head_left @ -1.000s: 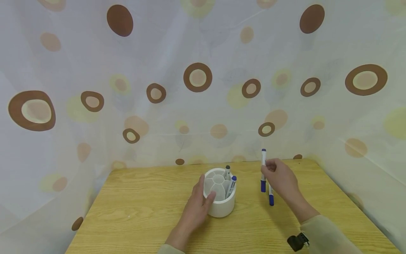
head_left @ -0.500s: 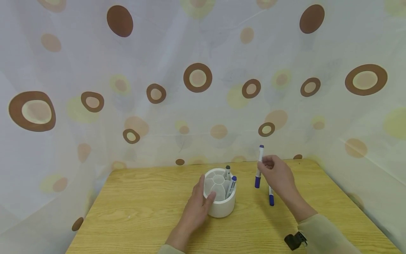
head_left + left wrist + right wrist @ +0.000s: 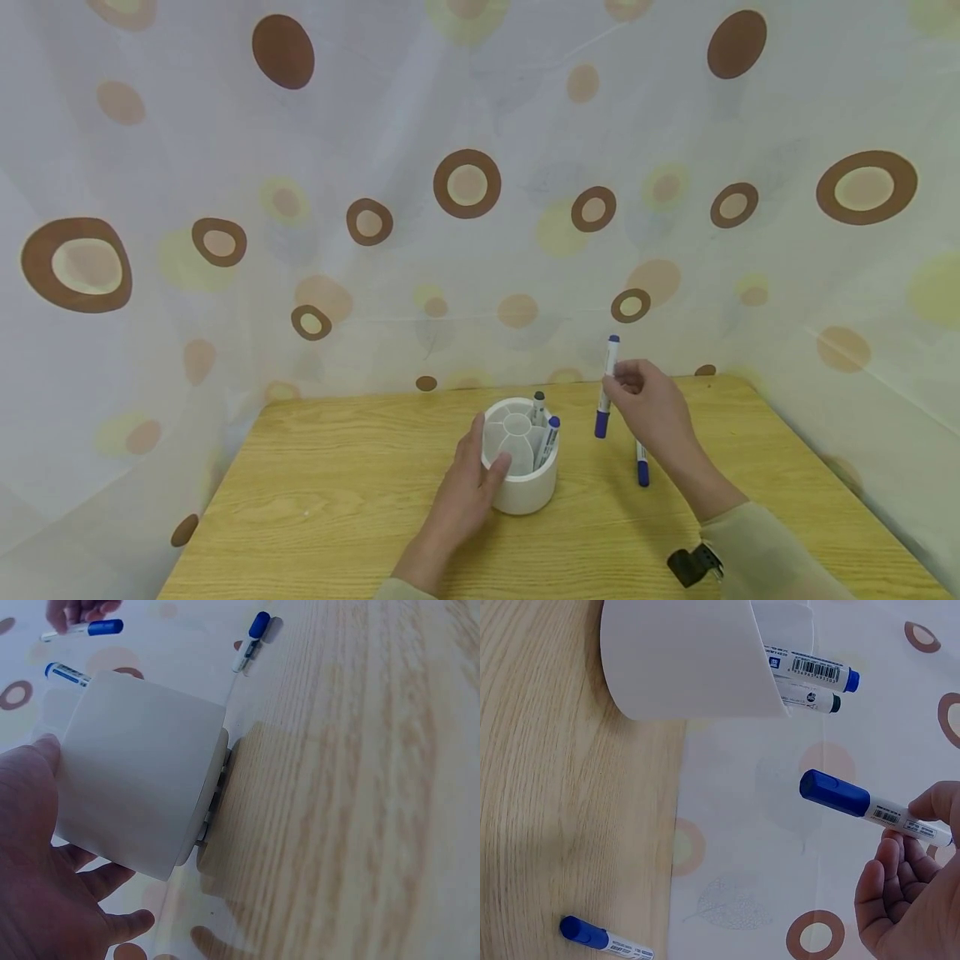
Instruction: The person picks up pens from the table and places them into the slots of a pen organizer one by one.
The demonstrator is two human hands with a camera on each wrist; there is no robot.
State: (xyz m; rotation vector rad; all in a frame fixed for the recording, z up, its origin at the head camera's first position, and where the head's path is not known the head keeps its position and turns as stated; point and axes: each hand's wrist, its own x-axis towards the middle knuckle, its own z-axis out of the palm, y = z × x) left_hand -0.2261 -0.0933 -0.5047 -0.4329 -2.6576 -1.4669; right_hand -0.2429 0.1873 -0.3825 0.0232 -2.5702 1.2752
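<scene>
My left hand [image 3: 459, 492] grips the left side of a white round pen holder [image 3: 527, 497] with divided compartments. Two markers stand in its right side: one with a blue end [image 3: 549, 437] and one with a dark end [image 3: 538, 407]. To the right, my right hand [image 3: 656, 410] pinches a white marker [image 3: 602, 423] between thumb and fingers, above the table. That marker is nearly upright, its blue cap pointing down. Another blue-capped marker [image 3: 642, 473] lies on the table below the right hand, partly hidden by it in the head view.
The wooden table [image 3: 337, 483] runs back to a white curtain [image 3: 390, 108] with brown and yellow spots, which also closes off both sides. A small black device [image 3: 692, 567] hangs by the right sleeve [image 3: 761, 546].
My right hand has moved left and slightly up with the marker, closer to the pen holder. The left hand and the pen holder have stayed in place.
</scene>
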